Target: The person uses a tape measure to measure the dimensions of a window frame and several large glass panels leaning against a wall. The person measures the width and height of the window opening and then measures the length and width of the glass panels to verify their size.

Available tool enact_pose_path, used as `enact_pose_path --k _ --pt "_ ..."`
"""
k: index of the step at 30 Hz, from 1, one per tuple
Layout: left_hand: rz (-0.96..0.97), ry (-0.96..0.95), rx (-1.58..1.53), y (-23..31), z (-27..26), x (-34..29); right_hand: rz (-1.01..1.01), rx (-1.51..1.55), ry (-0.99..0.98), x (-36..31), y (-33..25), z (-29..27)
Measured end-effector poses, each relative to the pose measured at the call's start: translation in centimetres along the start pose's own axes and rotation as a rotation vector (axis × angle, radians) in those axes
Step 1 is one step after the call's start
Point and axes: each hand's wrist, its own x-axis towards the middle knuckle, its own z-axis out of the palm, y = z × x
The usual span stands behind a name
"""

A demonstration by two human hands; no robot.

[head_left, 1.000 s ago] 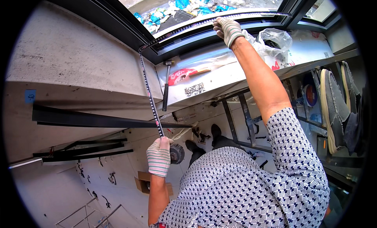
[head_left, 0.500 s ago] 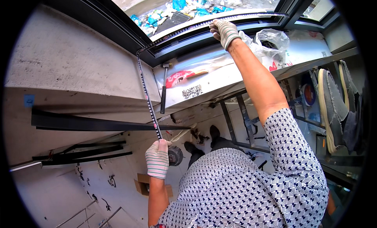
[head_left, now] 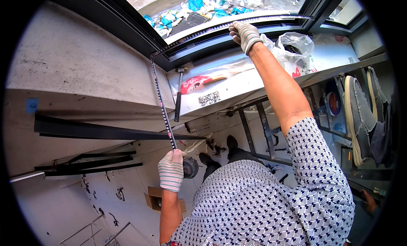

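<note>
A tape measure runs in an L. Its round dark case (head_left: pixel 190 167) sits beside my left hand (head_left: pixel 171 171), which wears a striped knit glove and is closed where the blade comes out. From there the blade (head_left: pixel 161 102) rises to the window corner, bends, and lies along the black window frame (head_left: pixel 193 52) toward the far right corner. Up at the frame, my gloved right hand (head_left: pixel 246 36) has its fingers curled at the blade; the fingertips are partly hidden. Below that corner, a hammer (head_left: pixel 178 95) with a black grip leans on the white sill (head_left: pixel 231 87).
A clear plastic bag (head_left: pixel 296 47) rests on the sill. At the right are a metal ladder (head_left: pixel 265 123) and grey shoes (head_left: pixel 358 119). Long black strips (head_left: pixel 101 129) stretch across the left. A cardboard box (head_left: pixel 153 198) stands on the floor. Rubbish (head_left: pixel 195 11) lies outside the window.
The view has shifted slightly. Both hands keep their places on the tape, and the blade lies as before. At the lower right, a blurred arm-like shape shows more clearly.
</note>
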Motion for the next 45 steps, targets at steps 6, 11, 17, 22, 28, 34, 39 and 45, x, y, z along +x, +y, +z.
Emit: enact_pose_path --k 6,11,17,22,28,34,39,45 --pt "0.003 -0.001 0.005 -0.2 -0.1 0.1 0.002 0.012 0.006 0.3 0.1 -0.1" --pt "-0.037 0.011 -0.044 0.1 0.2 0.1 -0.003 -0.003 0.014 0.3 0.2 0.0" --pt "-0.080 -0.004 -0.074 -0.1 0.3 0.1 0.001 0.014 0.019 0.2 0.2 0.0" --pt "-0.038 0.015 -0.006 -1.2 0.4 -0.3 -0.006 0.041 0.005 -0.4 0.1 -0.3" --pt "-0.042 -0.026 0.042 -4.6 0.0 -1.1 -0.095 0.013 -0.065 -2.2 0.4 -1.0" --pt "0.004 -0.077 0.067 -5.6 -1.4 -1.6 -0.153 -0.056 -0.021 -5.4 0.4 -1.8" --pt "0.067 -0.123 0.117 -8.7 -3.1 -1.4 -0.214 -0.127 -0.004 -9.4 1.5 -2.5" --pt "0.064 -0.182 0.236 -13.4 -6.3 -1.6 -0.286 -0.175 0.059 -15.3 4.0 -2.7"
